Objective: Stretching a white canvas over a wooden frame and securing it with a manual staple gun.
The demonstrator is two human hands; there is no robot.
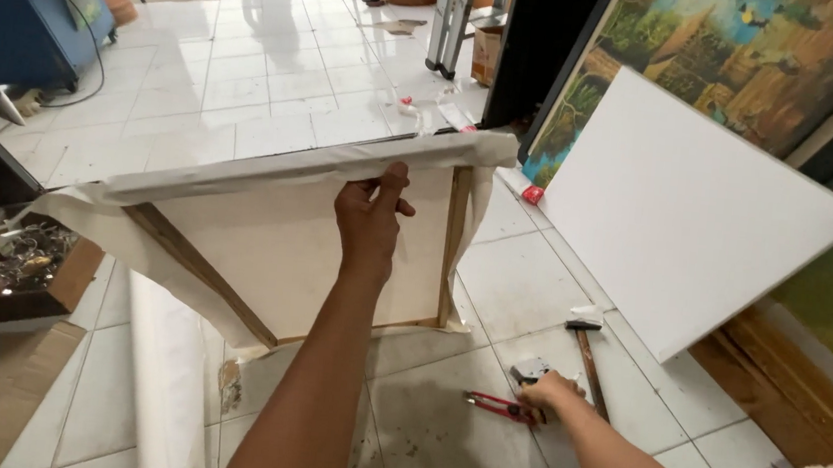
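Observation:
My left hand (pixel 371 218) grips the top edge of a wooden stretcher frame (pixel 454 237) that stands tilted on the floor, with loose raw canvas (pixel 275 242) draped over it. The canvas edge is folded over the top bar under my fingers. My right hand (pixel 548 392) is down on the tiled floor, closed around red-handled canvas pliers (pixel 499 405). A hammer (pixel 588 359) with a wooden handle lies on the tiles just right of that hand.
A blank white stretched canvas (pixel 680 212) leans against paintings (pixel 734 51) on the right wall. A canvas roll (pixel 163 373) lies on the floor at left, beside a cardboard box (pixel 26 275) of small metal parts. A ladder (pixel 454 16) stands at the back.

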